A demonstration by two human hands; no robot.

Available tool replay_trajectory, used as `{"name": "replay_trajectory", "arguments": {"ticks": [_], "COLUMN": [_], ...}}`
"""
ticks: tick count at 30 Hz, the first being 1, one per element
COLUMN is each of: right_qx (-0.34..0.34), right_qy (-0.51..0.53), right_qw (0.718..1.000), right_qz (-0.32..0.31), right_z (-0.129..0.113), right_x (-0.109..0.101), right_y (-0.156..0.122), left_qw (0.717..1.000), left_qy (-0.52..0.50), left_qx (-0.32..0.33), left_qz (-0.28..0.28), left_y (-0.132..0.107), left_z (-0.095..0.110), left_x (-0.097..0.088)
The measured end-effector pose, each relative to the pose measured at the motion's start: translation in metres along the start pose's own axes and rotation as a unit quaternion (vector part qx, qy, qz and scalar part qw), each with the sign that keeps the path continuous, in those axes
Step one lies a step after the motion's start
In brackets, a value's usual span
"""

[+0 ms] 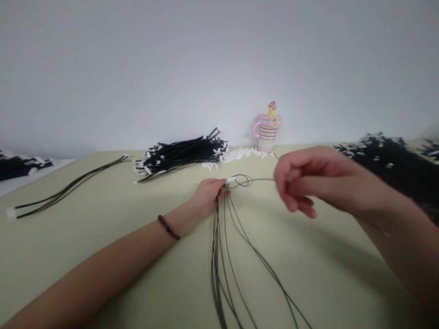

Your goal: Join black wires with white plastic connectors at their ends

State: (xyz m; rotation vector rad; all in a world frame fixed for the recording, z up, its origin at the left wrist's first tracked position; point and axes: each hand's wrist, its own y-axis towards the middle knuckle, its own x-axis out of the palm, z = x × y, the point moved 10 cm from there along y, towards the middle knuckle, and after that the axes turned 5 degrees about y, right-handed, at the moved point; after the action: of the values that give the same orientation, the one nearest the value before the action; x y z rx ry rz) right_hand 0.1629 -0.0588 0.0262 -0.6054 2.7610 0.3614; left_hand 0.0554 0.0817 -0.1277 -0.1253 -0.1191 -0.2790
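Note:
My left hand [210, 194] is closed on a small white connector [231, 180] and a bunch of thin black wires [222, 256] that trail toward me over the pale green table [103, 256]. A beaded bracelet circles that wrist. My right hand [305, 180] is closed in a pinch on one black wire [260, 179], which runs from the connector and loops beside it. The right hand is raised closer to the camera.
A bundle of black wires with white connectors [181, 155] lies at the back centre, with loose white connectors [240, 155] beside it. A pink striped cup [268, 131] stands at the wall. More wire bundles lie at right [387, 157] and far left [20, 164]; a single harness [68, 187] lies left.

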Motion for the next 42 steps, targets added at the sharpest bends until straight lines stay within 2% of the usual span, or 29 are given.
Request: {"name": "replay_trajectory", "arguments": {"ticks": [2,3,6,7,9,11,14,17,22,26,29,37,42], "right_qx": [-0.075,-0.112,-0.158,-0.155,-0.155,-0.183,-0.204,-0.16,-0.065,-0.038,-0.016,0.034,0.102], "right_qy": [0.065,0.086,0.126,0.138,0.158,0.152,0.09,0.044,0.035,0.056,0.077,0.111,0.122], "right_qw": [0.989,0.973,0.909,0.894,0.878,0.878,0.898,0.923,0.954,0.96,0.958,0.959,0.963], "right_qz": [0.113,0.183,0.364,0.398,0.425,0.415,0.379,0.348,0.29,0.272,0.275,0.258,0.217], "right_z": [-0.029,-0.04,-0.047,-0.043,-0.036,-0.034,-0.03,-0.014,0.018,0.035,0.048,0.072,0.103], "right_x": [-0.035,-0.055,-0.104,-0.114,-0.122,-0.12,-0.107,-0.101,-0.113,-0.126,-0.127,-0.101,-0.072], "right_y": [-0.011,-0.019,-0.043,-0.046,-0.047,-0.041,-0.028,-0.015,0.001,0.007,0.011,0.026,0.036], "left_qw": [1.0,1.0,1.0,1.0,1.0,1.0,1.0,1.0,1.0,0.999,0.999,0.999,0.999], "left_qy": [-0.012,-0.016,-0.008,-0.002,0.01,0.014,0.012,0.006,-0.015,-0.024,-0.025,-0.023,-0.012], "left_qx": [0.0,-0.004,-0.016,-0.017,-0.013,-0.012,-0.018,-0.022,-0.026,-0.029,-0.032,-0.029,-0.045], "left_qz": [0.003,0.005,0.015,0.015,0.014,0.01,0.013,0.011,-0.003,-0.003,-0.003,-0.015,-0.016], "left_y": [0.0,0.0,-0.001,-0.001,-0.002,-0.002,-0.003,-0.003,-0.001,0.001,0.001,0.0,0.001], "left_z": [0.0,0.0,-0.002,-0.002,-0.001,0.0,-0.001,-0.002,-0.005,-0.006,-0.006,-0.006,-0.006], "left_x": [0.0,0.0,-0.001,-0.001,-0.001,-0.001,-0.001,-0.001,0.0,0.0,0.0,0.002,0.002]}}
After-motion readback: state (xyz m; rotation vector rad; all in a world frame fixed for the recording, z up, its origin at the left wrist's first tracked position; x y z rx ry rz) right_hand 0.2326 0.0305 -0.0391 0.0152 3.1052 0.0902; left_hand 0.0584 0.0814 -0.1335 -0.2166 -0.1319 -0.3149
